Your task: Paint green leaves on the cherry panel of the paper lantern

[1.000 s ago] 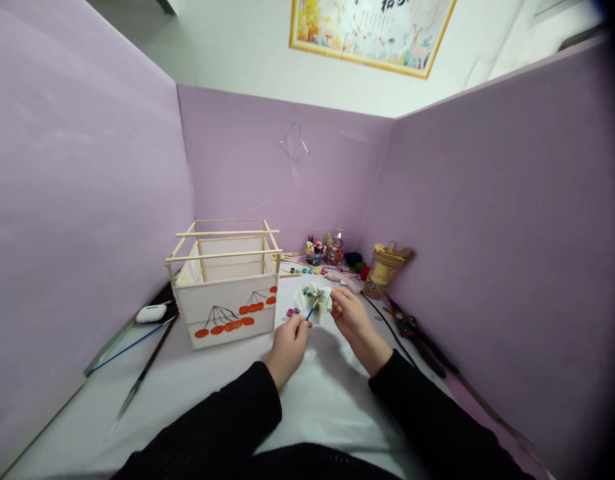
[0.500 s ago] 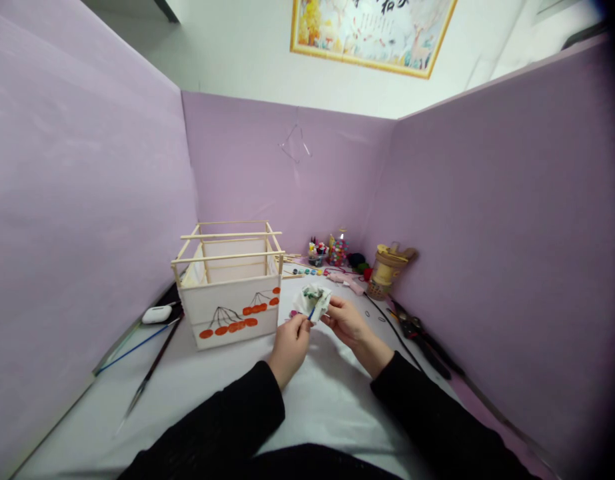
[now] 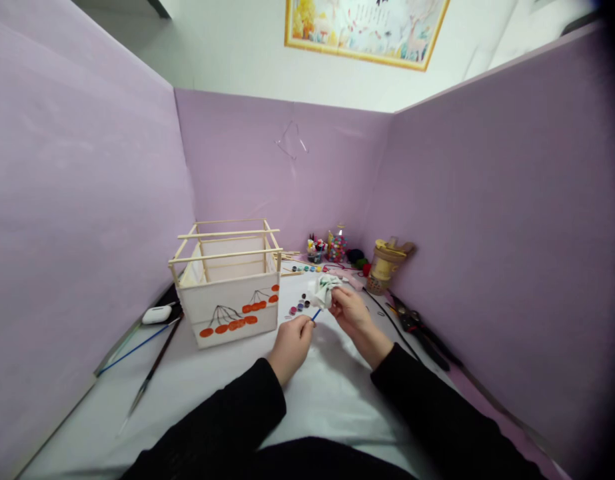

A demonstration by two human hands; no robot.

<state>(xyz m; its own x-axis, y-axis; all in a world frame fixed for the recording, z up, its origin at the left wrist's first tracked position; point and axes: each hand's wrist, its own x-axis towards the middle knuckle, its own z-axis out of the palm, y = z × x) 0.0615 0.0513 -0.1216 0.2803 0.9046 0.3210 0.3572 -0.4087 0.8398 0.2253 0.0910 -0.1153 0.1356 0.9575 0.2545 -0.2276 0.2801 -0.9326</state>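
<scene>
My left hand [image 3: 292,343] is closed on a thin blue-handled paintbrush [image 3: 316,315]; its far end is hidden in a crumpled white tissue [image 3: 327,291] with green stains. The tissue is pinched in my right hand [image 3: 351,311], just up and to the right of the left. To the left stands a box-shaped lantern [image 3: 232,307] with white sides and a wooden stick frame, painted with orange-red round fruits on dark stems. Small paint pots [image 3: 300,307] lie on the table between the lantern and my hands.
At the left lie a dark long-handled brush [image 3: 154,360], another blue brush [image 3: 134,348] and a white case [image 3: 157,315]. Pliers [image 3: 420,333] and a yellow-brown holder [image 3: 384,267] stand along the right wall. Several paint pots [image 3: 312,269] and a jar of coloured balls [image 3: 338,248] sit at the back.
My right hand has shifted slightly up and right with the tissue, which is now folded more closely around the brush end. More of the blue handle and the small paint pots show.
</scene>
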